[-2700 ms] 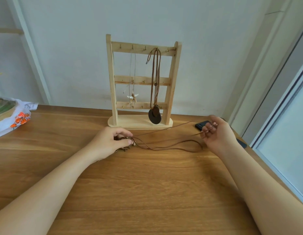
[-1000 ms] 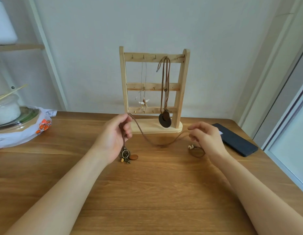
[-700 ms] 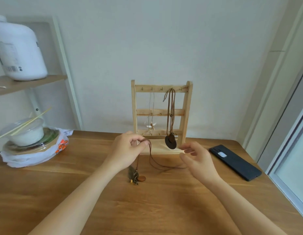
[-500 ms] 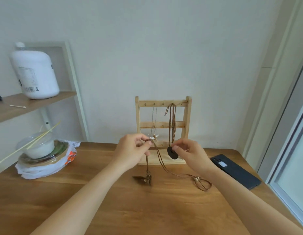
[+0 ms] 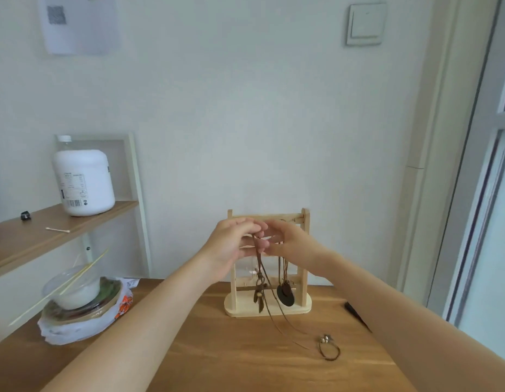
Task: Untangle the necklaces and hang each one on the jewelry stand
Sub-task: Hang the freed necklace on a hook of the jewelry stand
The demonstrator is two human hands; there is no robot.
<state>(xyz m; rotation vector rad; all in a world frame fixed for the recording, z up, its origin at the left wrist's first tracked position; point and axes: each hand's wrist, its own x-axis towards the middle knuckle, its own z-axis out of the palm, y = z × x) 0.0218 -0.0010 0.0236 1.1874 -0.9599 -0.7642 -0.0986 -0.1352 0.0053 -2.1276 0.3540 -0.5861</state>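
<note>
My left hand (image 5: pixel 234 246) and right hand (image 5: pixel 298 246) meet before the top rail of the pale wooden jewelry stand (image 5: pixel 305 267), the fingers (image 5: pixel 262 244) of both pinching the thin brown cord necklace (image 5: pixel 263 278). Its pendant end hangs before the stand. The rest trails onto the wooden bench (image 5: pixel 217 349), ending in a beaded loop.

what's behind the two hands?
Top rail of the jewelry stand, and a hanging disc-pendant necklace. The left hand and right hand hide the middle hooks and whether the held cord is hooked.
</note>
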